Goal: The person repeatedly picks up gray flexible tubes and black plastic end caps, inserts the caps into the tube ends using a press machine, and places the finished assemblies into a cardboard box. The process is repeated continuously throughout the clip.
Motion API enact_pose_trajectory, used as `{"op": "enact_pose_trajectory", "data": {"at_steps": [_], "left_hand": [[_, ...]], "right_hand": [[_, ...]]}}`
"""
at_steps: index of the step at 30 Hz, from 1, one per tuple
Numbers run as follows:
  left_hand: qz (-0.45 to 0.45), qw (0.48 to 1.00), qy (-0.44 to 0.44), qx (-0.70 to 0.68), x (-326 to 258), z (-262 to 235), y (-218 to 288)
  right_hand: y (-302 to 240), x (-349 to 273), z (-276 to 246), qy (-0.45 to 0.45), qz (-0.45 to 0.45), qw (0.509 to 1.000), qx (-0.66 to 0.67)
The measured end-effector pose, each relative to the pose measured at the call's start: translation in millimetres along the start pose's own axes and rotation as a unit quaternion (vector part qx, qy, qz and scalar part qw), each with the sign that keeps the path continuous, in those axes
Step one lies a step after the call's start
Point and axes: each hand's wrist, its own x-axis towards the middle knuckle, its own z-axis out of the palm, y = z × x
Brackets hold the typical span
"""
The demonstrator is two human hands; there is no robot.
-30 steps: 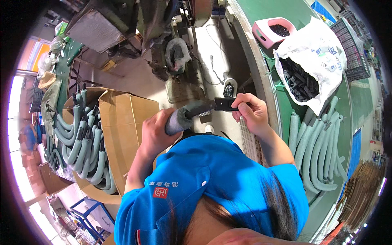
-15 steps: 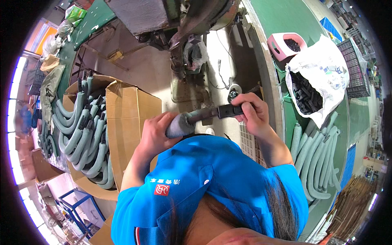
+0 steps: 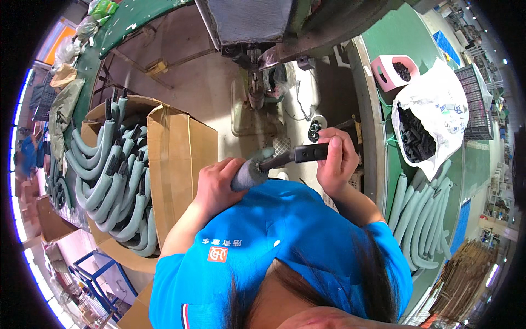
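Observation:
In front of my chest, my left hand (image 3: 216, 183) is wrapped round a tube covered in grey-green foam (image 3: 249, 175). A dark bare end sticks out of the foam toward the right. At that end sits a black plastic end piece (image 3: 310, 153), oblong and with a small hole. My right hand (image 3: 338, 162) pinches the outer end of this piece between thumb and fingers. How far the bar reaches into the piece I cannot tell. The far part of the tube shows only slightly behind the foam.
Beyond my hands stands a heavy machine (image 3: 255, 24). At left, a cardboard box (image 3: 183, 142) holds several foam-covered curved tubes. On the green table (image 3: 383, 33) at right are a pink container (image 3: 383, 74), a white sack (image 3: 452, 104) of black parts and more foam tubes (image 3: 422, 219).
My right thumb and fingers have shifted their grip to the outer end of the black piece, showing more of it. The head view has turned slightly, and the machine appears farther right.

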Motion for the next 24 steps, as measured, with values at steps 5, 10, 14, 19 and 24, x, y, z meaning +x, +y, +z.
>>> {"op": "enact_pose_trajectory", "data": {"at_steps": [5,10,14,19,24], "left_hand": [[0.021,0.999,-0.016,-0.045,6.3,-4.1,-16.9],[0.004,1.000,-0.008,-0.023,29.0,-7.0,-53.8],[-0.022,0.999,-0.008,0.022,59.6,2.4,-96.1],[0.053,0.993,0.095,0.046,111.2,5.5,-122.1],[0.060,0.991,0.086,0.079,126.3,10.4,-136.2]], "right_hand": [[3.3,7.3,17.9,-0.110,-0.029,0.993,-0.015],[13.3,27.1,37.0,-0.143,0.058,0.985,-0.079],[81.9,65.0,45.7,-0.185,0.018,0.948,-0.259],[137.4,134.3,61.8,-0.175,-0.169,0.859,-0.450],[174.0,154.2,69.4,-0.121,-0.307,0.778,-0.535]]}}
